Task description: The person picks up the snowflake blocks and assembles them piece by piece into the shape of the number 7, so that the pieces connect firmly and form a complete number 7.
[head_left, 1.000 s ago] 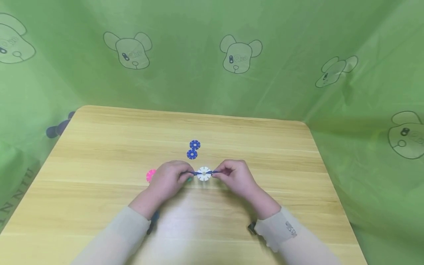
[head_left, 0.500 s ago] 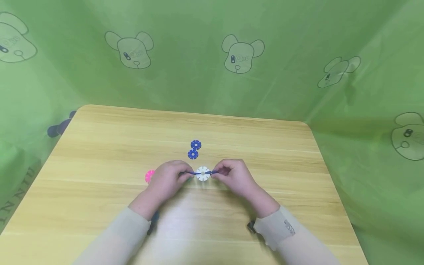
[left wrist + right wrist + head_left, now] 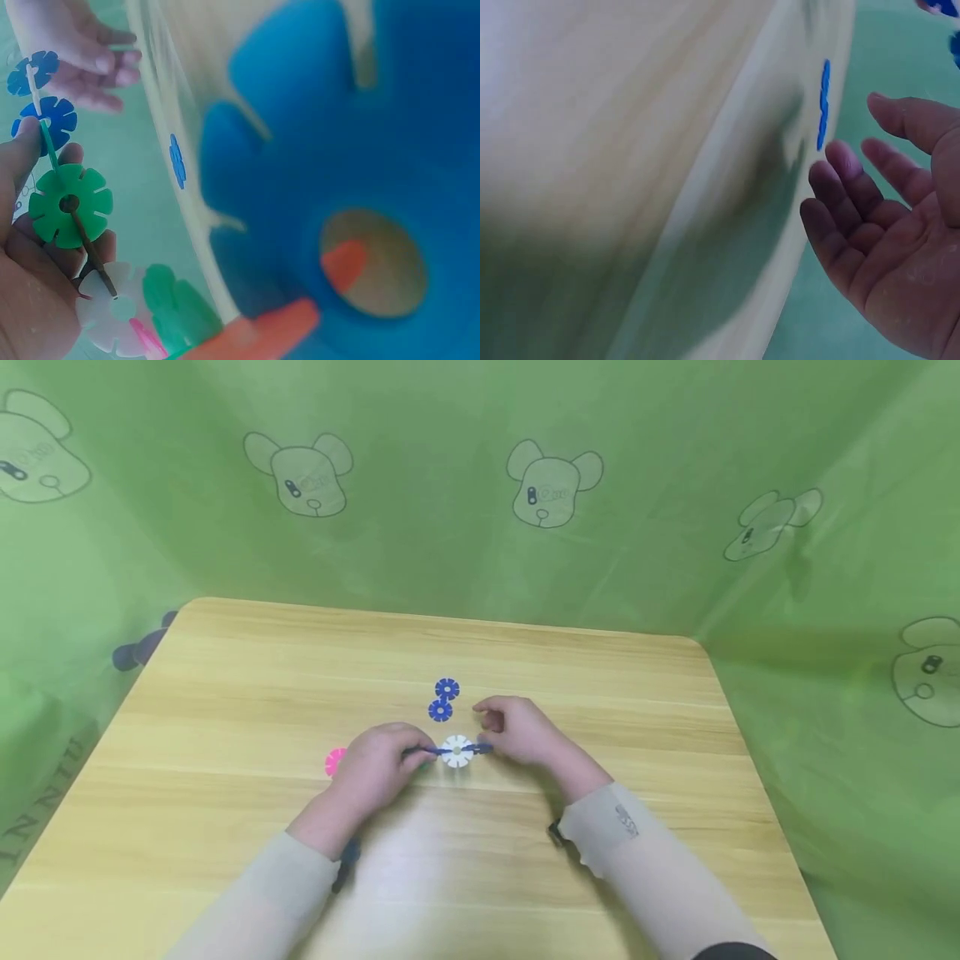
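My left hand (image 3: pixel 377 767) pinches a chain of slotted plastic discs by a blue disc (image 3: pixel 63 120). Beyond its fingertips a white disc (image 3: pixel 457 752) faces the head camera, with a blue disc (image 3: pixel 483 748) edge-on at its right. In the left wrist view the chain runs on through a green disc (image 3: pixel 94 187), a pale disc (image 3: pixel 97 319) and an orange disc (image 3: pixel 262 330) to a large blue disc (image 3: pixel 300 172) near the lens. My right hand (image 3: pixel 521 732) hovers beside the chain's right end; in its wrist view its fingers are spread, holding nothing.
Two joined blue discs (image 3: pixel 440 711) lie on the wooden table (image 3: pixel 300 660) just beyond the hands. A pink disc (image 3: pixel 334 763) shows past the left hand's outer side. Green cloth (image 3: pixel 420 560) with bear-head prints hangs behind and at both sides.
My right hand has let go of the chain's right-hand blue disc and shifted up toward the back of the table. My left hand keeps its pinch in nearly the same place.
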A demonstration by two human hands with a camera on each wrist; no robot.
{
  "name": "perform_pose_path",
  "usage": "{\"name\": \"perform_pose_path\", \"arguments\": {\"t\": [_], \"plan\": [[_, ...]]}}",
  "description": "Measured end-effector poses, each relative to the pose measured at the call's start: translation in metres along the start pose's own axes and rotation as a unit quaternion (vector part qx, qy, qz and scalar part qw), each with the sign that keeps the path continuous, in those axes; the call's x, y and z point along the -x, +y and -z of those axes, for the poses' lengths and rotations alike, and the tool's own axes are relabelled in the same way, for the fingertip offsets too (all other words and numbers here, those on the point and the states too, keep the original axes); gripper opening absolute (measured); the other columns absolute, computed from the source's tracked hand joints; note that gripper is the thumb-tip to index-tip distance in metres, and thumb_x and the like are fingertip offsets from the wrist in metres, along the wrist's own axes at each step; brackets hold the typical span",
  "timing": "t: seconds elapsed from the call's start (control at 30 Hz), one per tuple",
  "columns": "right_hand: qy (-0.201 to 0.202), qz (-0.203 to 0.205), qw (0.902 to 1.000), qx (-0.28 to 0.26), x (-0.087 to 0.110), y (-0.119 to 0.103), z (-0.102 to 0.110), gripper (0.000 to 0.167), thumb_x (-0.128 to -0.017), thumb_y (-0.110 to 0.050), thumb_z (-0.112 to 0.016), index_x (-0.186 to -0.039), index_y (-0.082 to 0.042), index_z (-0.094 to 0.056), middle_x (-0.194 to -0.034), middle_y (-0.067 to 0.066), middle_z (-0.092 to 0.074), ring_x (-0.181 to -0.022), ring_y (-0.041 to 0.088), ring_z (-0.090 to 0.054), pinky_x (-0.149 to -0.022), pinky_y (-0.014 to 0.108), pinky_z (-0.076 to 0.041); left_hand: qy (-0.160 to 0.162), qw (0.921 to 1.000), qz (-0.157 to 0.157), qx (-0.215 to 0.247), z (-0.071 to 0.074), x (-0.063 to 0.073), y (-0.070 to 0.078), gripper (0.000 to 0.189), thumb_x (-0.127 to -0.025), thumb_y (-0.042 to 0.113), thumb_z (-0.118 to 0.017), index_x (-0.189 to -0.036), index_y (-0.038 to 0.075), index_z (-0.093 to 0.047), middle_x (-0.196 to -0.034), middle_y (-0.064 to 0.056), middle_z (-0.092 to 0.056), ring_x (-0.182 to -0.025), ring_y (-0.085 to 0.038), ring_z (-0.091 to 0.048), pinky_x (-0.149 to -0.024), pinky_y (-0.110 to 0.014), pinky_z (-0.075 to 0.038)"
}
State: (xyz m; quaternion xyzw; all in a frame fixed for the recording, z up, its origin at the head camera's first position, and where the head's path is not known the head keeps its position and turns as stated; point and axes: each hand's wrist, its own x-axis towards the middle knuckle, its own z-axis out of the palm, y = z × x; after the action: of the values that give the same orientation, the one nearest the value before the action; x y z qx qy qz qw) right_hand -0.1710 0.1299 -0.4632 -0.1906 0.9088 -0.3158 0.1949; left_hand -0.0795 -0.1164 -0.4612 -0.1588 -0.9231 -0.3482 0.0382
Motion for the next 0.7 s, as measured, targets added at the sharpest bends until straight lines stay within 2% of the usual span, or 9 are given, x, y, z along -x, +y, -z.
{"name": "perform_pose_path", "arguments": {"t": [0.2, 0.4, 0.6, 0.7], "plan": [[0.026, -0.009, 0.9980, 0.057, -0.028, -0.004, -0.009, 0.061, -0.095, -0.026, -0.080, -0.147, -0.003, -0.057, -0.120, 0.013, -0.070, -0.109, 0.028, -0.066, -0.099, 0.045, -0.057, -0.003, 1.0000, 0.001, 0.001, 0.001, 0.001, 0.000, 0.006, -0.095, 0.020, -0.081, -0.101, 0.018, -0.080, -0.107, 0.002, -0.078, -0.104, -0.022, -0.074, -0.099, -0.045, -0.058], [0.055, -0.030, 0.9952, 0.075, -0.053, -0.008, -0.014, 0.066, -0.099, -0.036, -0.075, -0.151, -0.001, -0.053, -0.123, 0.016, -0.068, -0.113, 0.032, -0.065, -0.104, 0.050, -0.054, -0.001, 1.0000, 0.004, 0.000, 0.006, 0.002, -0.003, 0.006, -0.096, 0.020, -0.080, -0.101, 0.018, -0.080, -0.107, 0.002, -0.078, -0.104, -0.022, -0.074, -0.099, -0.046, -0.058], [0.059, -0.040, 0.9920, 0.104, -0.073, -0.017, -0.022, 0.065, -0.102, -0.040, -0.070, -0.151, 0.000, -0.052, -0.146, 0.020, -0.060, -0.136, 0.038, -0.056, -0.119, 0.052, -0.042, 0.006, 1.0000, 0.002, 0.001, 0.010, 0.001, -0.006, 0.005, -0.096, 0.019, -0.080, -0.101, 0.018, -0.080, -0.106, 0.002, -0.079, -0.103, -0.022, -0.074, -0.098, -0.045, -0.059], [0.055, -0.054, 0.9904, 0.115, -0.079, -0.020, -0.025, 0.064, -0.103, -0.041, -0.069, -0.151, -0.002, -0.053, -0.148, 0.021, -0.058, -0.137, 0.039, -0.055, -0.119, 0.053, -0.042, 0.009, 0.9999, 0.005, 0.002, 0.013, 0.001, -0.007, 0.004, -0.096, 0.019, -0.080, -0.100, 0.018, -0.080, -0.106, 0.001, -0.079, -0.103, -0.023, -0.074, -0.098, -0.045, -0.059]]}}
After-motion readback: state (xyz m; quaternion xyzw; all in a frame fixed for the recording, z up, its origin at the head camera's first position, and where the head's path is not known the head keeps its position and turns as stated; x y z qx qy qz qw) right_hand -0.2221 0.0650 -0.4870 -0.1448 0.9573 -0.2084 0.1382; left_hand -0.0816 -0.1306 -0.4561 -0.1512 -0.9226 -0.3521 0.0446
